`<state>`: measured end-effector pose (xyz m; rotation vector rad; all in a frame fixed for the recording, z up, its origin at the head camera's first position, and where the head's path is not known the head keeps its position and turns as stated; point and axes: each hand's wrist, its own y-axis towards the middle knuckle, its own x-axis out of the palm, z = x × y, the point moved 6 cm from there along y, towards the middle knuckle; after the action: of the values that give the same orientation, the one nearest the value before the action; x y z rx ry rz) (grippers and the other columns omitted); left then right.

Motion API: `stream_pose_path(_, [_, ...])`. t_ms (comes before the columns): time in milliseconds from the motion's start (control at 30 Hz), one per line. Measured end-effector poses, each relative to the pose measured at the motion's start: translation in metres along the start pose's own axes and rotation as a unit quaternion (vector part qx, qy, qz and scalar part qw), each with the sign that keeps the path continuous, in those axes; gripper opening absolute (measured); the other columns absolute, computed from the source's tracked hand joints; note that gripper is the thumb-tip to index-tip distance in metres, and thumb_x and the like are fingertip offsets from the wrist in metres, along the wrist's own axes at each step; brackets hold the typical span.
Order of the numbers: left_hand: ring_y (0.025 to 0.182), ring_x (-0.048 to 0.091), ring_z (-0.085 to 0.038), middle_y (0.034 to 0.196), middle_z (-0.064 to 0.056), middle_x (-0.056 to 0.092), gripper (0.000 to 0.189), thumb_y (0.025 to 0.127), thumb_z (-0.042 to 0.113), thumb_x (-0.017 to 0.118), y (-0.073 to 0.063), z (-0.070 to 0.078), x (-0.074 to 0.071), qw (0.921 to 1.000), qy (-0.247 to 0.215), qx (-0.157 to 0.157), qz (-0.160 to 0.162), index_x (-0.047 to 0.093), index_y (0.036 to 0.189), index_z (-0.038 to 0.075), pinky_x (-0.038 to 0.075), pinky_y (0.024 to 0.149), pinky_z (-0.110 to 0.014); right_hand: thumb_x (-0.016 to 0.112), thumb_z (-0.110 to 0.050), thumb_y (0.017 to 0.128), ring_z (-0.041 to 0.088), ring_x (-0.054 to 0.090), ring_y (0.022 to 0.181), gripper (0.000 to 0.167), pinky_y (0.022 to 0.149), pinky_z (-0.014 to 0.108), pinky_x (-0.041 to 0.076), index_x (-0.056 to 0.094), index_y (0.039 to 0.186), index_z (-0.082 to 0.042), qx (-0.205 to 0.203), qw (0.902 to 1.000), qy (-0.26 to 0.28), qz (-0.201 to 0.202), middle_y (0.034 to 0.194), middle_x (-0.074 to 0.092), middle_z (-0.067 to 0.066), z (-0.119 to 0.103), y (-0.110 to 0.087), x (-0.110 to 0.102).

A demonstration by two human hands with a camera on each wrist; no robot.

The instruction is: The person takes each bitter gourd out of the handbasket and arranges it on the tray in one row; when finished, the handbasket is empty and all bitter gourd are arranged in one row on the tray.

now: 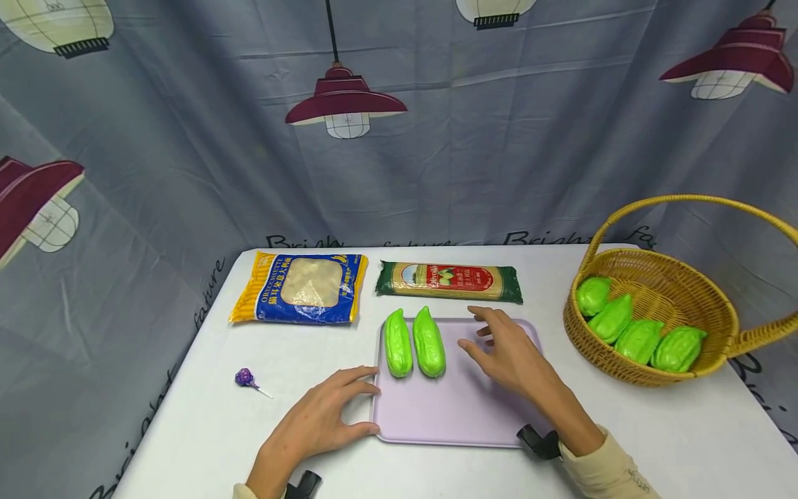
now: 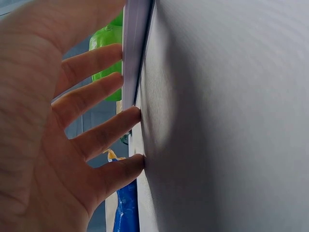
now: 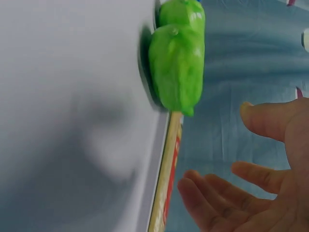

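A lilac tray (image 1: 461, 416) lies on the white table, with two long green model gourds (image 1: 398, 343) side by side on its left half. At the tray's left edge is my left hand (image 1: 327, 416), its fingers spread and the fingertips right at the rim; the left wrist view shows the fingers (image 2: 104, 92) reaching toward that rim. My right hand (image 1: 514, 357) hovers over the tray's right half, thumb and fingers apart, holding nothing. In the right wrist view the nearer gourd (image 3: 177, 67) sits a short way beyond the right thumb.
On the right stands a tall-handled wicker basket (image 1: 648, 378) holding several shorter green gourds (image 1: 639, 341). Behind the tray lie a green-ended pasta packet (image 1: 449, 281) and a blue-and-yellow bag (image 1: 302, 287). A purple-wrapped lollipop (image 1: 246, 378) lies on the left, and a grey curtain hangs behind the table.
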<state>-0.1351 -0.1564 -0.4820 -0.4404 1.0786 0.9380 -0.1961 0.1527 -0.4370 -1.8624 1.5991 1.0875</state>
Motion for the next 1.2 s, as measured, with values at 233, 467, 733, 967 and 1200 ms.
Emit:
stream_pose_path(233, [0.145,0.055,-0.020,0.156,0.007,0.059,0.050,0.088,0.057,0.086,0.000,-0.001,0.000,1.0000,0.000,0.002,0.001,0.076,0.126,0.026,0.051,0.117,-0.043,0.078,-0.027,0.101,0.038,0.072,0.116,0.064,0.093,0.054,0.065,0.052,0.153,-0.002,-0.004,0.9999,0.000,0.015,0.143,0.061,0.024,0.015,-0.004,-0.023])
stream_pose_path(467, [0.146,0.055,-0.020,0.157,0.008,0.059,0.051,0.088,0.058,0.085,0.000,-0.002,0.000,1.0000,-0.003,-0.001,0.001,0.076,0.127,0.026,0.051,0.118,-0.043,0.079,-0.028,0.100,0.044,0.072,0.112,0.064,0.091,0.059,0.064,0.053,0.153,-0.002,0.004,0.9988,-0.018,0.046,0.140,0.062,0.028,0.029,-0.016,-0.050])
stream_pose_path(733, [0.145,0.055,-0.020,0.156,0.008,0.059,0.051,0.087,0.057,0.086,-0.002,-0.001,0.000,0.9999,0.001,0.009,0.011,0.076,0.126,0.026,0.051,0.117,-0.042,0.077,-0.026,0.101,0.050,0.070,0.112,0.064,0.090,0.067,0.061,0.051,0.154,-0.001,0.032,0.9963,-0.039,0.069,0.138,0.060,0.030,0.049,-0.027,-0.082])
stream_pose_path(967, [0.145,0.056,-0.021,0.155,0.008,0.060,0.051,0.086,0.057,0.087,-0.002,0.000,0.000,0.9997,0.002,0.017,0.018,0.077,0.126,0.025,0.051,0.118,-0.041,0.079,-0.022,0.099,0.049,0.069,0.107,0.060,0.086,0.069,0.059,0.055,0.149,0.002,0.036,0.9922,-0.063,0.101,0.129,0.063,0.030,0.074,-0.037,-0.108])
stream_pose_path(1200, [0.145,0.056,-0.021,0.155,0.007,0.060,0.052,0.086,0.057,0.087,-0.002,0.001,-0.001,0.9996,0.003,0.021,0.020,0.077,0.126,0.025,0.051,0.118,-0.041,0.073,-0.031,0.104,0.057,0.068,0.105,0.063,0.080,0.071,0.057,0.052,0.151,0.004,0.071,0.9909,-0.074,0.088,0.135,0.057,0.036,0.103,-0.046,-0.127])
